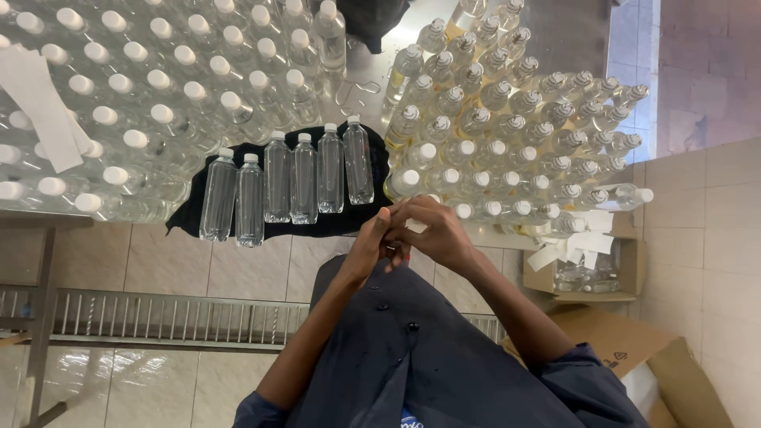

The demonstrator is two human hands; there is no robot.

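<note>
My left hand (371, 247) and my right hand (441, 233) are pressed together at the near edge of the table, fingertips interlocked. A bit of white shows between the fingers; I cannot tell whether it is held. Just left of the hands, several clear capped bottles (304, 178) lie side by side on a black cloth (184, 215). Straight beyond my hands stand upright bottles with pale yellowish liquid (507, 127), some with white caps, some with silvery ones.
Many white-capped clear bottles (151, 87) cover the table's left part, with white paper strips (40, 103) lying on them. An open cardboard box (590, 269) with white paper scraps and bottles sits right of me. A floor grate (158, 317) runs under the table.
</note>
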